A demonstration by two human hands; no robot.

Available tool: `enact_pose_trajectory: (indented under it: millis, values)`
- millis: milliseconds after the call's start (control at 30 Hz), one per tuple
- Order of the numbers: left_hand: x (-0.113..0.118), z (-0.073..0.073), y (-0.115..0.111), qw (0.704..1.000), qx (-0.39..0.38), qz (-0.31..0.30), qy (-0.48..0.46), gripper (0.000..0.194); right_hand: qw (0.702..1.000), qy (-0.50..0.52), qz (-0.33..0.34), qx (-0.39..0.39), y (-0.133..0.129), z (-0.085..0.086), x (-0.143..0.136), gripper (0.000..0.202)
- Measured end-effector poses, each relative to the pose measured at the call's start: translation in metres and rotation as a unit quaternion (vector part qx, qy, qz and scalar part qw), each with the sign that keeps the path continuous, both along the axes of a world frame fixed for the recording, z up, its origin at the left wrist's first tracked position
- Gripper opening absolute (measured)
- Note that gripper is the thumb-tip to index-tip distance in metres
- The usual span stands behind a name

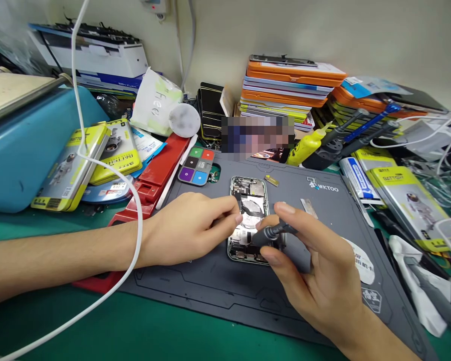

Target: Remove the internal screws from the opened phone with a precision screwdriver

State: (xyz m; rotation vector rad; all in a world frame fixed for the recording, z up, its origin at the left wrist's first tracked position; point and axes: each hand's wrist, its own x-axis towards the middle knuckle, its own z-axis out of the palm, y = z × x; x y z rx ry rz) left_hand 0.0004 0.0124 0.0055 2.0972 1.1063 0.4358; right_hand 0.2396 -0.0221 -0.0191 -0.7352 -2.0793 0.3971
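Phone-repair workshop | opened phone [252, 213] — innards bare | work mat [218, 286] | BATTERY boxes [417, 203] | likely screwdrivers [372, 122] — tips hidden

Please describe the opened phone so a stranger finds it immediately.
On the green table lies a grey mat. Look between the left hand and right hand: the phone lies there, set apart from the multicoloured panel by its longer outline and exposed insides.

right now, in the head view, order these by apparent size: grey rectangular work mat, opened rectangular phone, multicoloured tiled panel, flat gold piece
Largest to smallest:
Grey work mat
Opened phone, partly covered
Tiled panel
Gold piece
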Motion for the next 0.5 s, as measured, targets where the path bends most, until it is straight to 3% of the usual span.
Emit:
enact_pose_trajectory:
  millis: [233,500]
  values:
    - [0.000,-0.001,-0.002,1.000,0.005,0.001,0.000,0.027,0.998,-0.037,0.003,0.057,0.000,0.017,0.006,0.069]
    - [0.000,-0.005,-0.002,1.000,0.021,-0.010,0.012,0.027,0.997,-0.046,-0.018,0.061,0.000,0.017,0.004,0.069]
